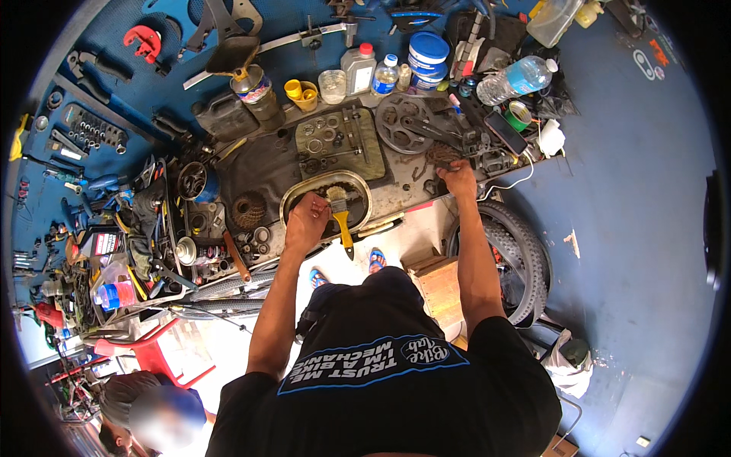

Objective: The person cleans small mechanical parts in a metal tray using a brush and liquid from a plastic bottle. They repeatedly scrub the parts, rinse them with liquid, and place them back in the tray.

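Strong glare at centre and lower left burns out the pale floor (pixel 234 335), while the long, grime-darkened desk (pixel 263 179) lies dimmer but legible, straight edges bowing toward the black fisheye rim, a soft pale blur masking part of the dark-shirted person (pixel 126 394) lower left.

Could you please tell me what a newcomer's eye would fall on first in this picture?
Most likely the yellow-handled brush, its bristles over the oval pan near the front edge of the bench, with the left hand close beside it. Next might come the red tool hanging on the blue wall at the upper left, and the blue-and-white tubs at the back of the bench, right of centre.
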Demonstrator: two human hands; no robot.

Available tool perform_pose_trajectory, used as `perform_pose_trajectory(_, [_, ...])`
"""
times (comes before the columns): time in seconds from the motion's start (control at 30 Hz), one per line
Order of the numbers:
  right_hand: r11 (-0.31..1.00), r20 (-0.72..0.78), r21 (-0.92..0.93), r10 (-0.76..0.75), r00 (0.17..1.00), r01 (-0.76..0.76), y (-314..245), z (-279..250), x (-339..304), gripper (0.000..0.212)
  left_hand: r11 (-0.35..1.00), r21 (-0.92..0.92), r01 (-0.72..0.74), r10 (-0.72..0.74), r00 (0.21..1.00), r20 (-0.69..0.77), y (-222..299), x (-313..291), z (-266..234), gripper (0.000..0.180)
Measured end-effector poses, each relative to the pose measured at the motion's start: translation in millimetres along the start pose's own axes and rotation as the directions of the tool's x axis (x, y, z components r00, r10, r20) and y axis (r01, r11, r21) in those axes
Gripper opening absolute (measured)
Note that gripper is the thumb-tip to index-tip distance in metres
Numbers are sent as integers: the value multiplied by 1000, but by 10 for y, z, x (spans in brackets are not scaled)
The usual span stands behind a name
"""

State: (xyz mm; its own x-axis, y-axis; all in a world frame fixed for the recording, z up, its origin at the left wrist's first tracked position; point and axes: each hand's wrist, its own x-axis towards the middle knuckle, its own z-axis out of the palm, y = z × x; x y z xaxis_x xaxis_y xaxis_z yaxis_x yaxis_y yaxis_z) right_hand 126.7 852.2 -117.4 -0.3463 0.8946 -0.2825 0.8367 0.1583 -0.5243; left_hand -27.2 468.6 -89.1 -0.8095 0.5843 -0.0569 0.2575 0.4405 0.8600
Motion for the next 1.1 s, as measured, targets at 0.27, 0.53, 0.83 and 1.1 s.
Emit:
perform_pose_trajectory(0.27, [993,-29,-117,3,1000,-7,-252,-33,-137,58,1000,5,-19,20,992,-125,-231,-80,-289,18])
perform_pose_trajectory(0.53, [654,154,-99,-734,661,750,-1202,95,-1147,35,999,-11,35,-37,983,-181,-448,-187,-472,15])
perform_pose_trajectory(0.83, [22,448,-152,-890,88,988,-1686,1314,-1874,26,993,-118,-10,-11,984,-180,-532,-104,-442,13])
perform_pose_trajectory(1.1, [265,367,89,-905,216,960,-1611,961,-1903,27,996,-74,51,-62,987,-148,-446,-155,-375,10])
